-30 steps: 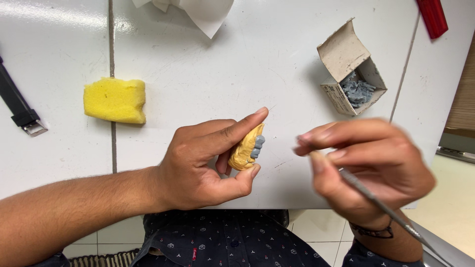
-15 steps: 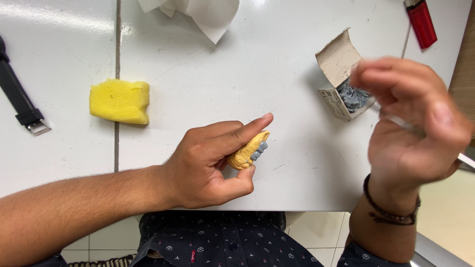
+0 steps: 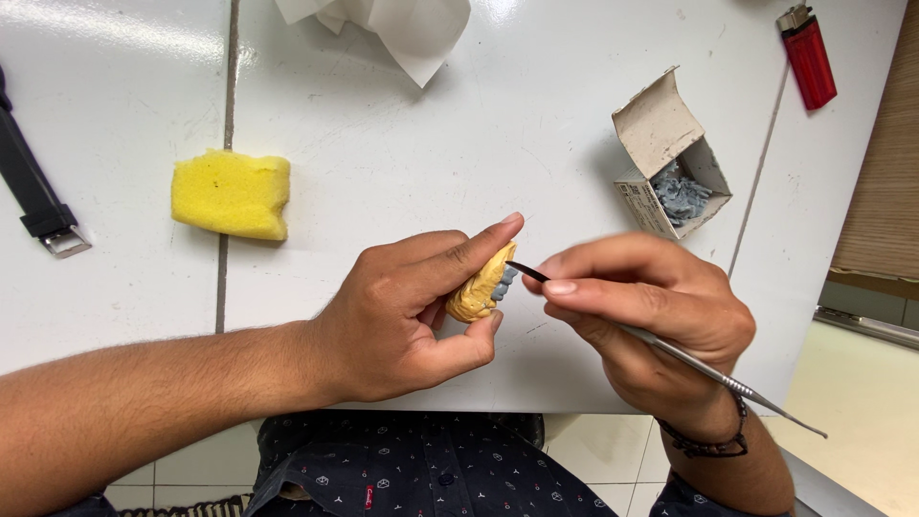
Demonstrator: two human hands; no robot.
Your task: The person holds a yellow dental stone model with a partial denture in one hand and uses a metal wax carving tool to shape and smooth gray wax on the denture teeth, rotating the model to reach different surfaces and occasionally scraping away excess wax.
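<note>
Above the white table's (image 3: 402, 144) near edge, the left hand (image 3: 402, 316) pinched a small yellow dental cast (image 3: 481, 284) between thumb and forefinger, grey teeth facing right. The right hand (image 3: 651, 311) gripped a thin metal tool (image 3: 670, 349) pen-style just right of the cast. Its long axis ran lower-right to upper-left, dark tip touching or nearly touching the teeth.

Yellow dental cast (image 3: 481, 287) with grey teeth — touched by thin metal tool (image 3: 670, 349).
</note>
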